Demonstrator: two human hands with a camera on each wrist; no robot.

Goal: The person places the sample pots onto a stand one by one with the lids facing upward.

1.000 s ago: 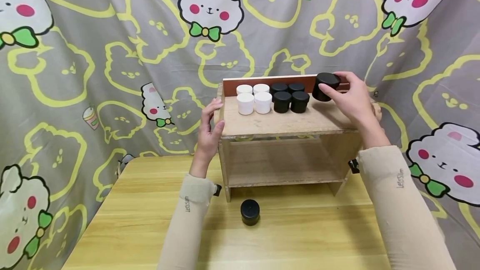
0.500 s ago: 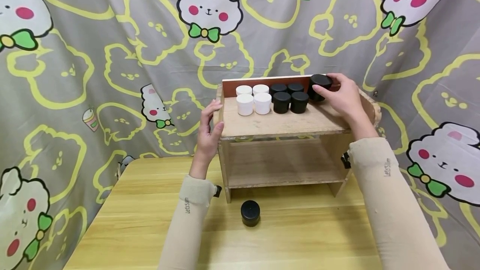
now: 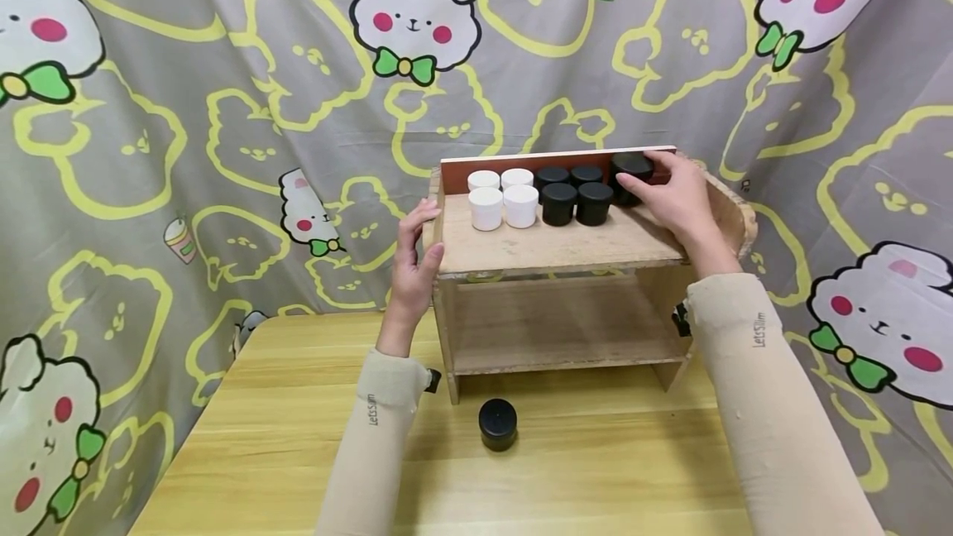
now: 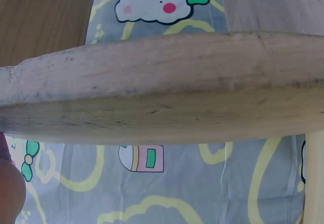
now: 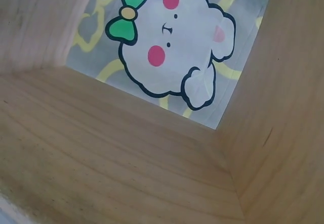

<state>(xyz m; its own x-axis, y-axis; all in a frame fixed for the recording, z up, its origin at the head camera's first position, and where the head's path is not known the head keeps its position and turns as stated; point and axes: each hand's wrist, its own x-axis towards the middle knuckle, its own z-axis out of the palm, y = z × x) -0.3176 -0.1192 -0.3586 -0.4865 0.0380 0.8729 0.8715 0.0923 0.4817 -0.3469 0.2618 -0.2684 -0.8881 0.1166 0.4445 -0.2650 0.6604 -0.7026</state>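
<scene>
In the head view my right hand pinches a black lidded jar between thumb and fingers. The jar is upright at the back of the top board, close beside several black jars standing in two rows. Left of those stand several white lidded jars, also in two rows. My left hand grips the left side panel of the wooden shelf, thumb apart from the bent fingers. Part of that hand shows beside the panel edge in the left wrist view.
Another black jar stands on the wood-grain table in front of the shelf. Below the top board is a lower board. A patterned curtain hangs behind. The right wrist view looks into a wooden compartment.
My right hand has carried the black jar left and lowered it toward the back of the top board, next to the other black jars. My left hand stays at the side panel.
</scene>
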